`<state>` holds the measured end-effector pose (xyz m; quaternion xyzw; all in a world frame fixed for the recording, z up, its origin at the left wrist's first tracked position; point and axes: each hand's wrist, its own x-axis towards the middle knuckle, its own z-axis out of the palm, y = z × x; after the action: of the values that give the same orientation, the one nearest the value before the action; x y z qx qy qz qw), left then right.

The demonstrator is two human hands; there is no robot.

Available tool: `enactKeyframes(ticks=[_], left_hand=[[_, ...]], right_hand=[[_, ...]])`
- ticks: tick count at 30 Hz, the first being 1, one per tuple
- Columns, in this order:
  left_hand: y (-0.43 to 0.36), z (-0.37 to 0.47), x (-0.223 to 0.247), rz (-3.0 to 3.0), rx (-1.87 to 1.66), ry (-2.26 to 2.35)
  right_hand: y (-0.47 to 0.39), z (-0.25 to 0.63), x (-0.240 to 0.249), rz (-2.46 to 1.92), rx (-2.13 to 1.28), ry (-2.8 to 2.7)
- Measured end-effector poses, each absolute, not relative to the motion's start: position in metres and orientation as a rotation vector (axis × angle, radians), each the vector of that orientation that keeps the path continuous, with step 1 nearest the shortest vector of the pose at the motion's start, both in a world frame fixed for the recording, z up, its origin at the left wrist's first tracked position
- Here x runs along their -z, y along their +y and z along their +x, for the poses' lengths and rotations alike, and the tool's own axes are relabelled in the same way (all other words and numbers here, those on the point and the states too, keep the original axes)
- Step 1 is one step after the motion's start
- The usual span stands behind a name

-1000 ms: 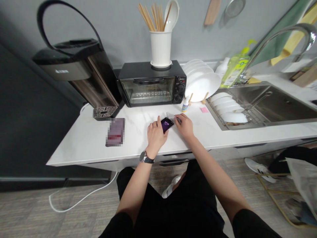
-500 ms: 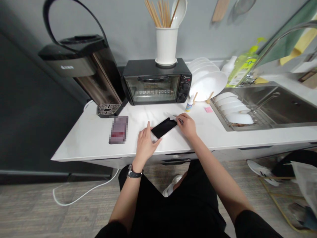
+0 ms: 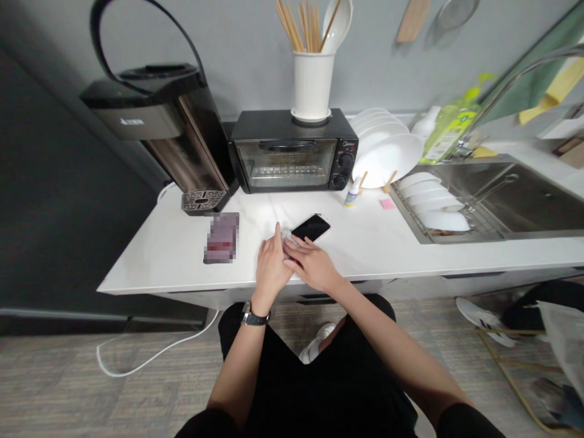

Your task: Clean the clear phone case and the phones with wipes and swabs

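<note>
A dark-screened phone (image 3: 314, 227) lies flat on the white countertop (image 3: 173, 267). My left hand (image 3: 272, 263) is at the phone's lower left end, index finger and thumb apart. My right hand (image 3: 312, 261) lies over that same end with its fingers spread, pressing a crumpled greyish cloth (image 3: 286, 236) against the phone; the hands cover most of the cloth. A small white bottle with a blue and yellow label (image 3: 351, 193) stands behind the phone to the right. Further right is a pink slip (image 3: 387, 204). A blurred purple item (image 3: 222, 238) lies to the left.
Along the wall stand a water dispenser (image 3: 182, 134), a toaster oven (image 3: 287, 161) with a white utensil holder (image 3: 312, 85) on top, and a rack of white plates (image 3: 387, 155). At right, bowls (image 3: 438, 207) sit in the sink (image 3: 524, 204). A person's shoe (image 3: 483, 319) shows below.
My right hand has moved left from the phone's upper right end to its lower left end, beside my left hand. More of the phone's right end is now uncovered. The view has shifted slightly.
</note>
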<state>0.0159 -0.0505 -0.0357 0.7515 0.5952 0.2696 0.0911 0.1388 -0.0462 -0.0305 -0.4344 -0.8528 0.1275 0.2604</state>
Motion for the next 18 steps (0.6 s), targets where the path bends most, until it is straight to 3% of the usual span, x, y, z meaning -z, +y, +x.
enactKeyframes(ticks=[11,18], left_hand=[[-0.046,0.018,0.034,2.221,-0.811,1.765],[-0.046,0.019,0.039,2.251,-0.826,1.756]], right_hand=[[-0.026,0.185,0.040,-1.338,-0.250,-2.178],[-0.017,0.148,0.038,-1.304,-0.226,-2.156]])
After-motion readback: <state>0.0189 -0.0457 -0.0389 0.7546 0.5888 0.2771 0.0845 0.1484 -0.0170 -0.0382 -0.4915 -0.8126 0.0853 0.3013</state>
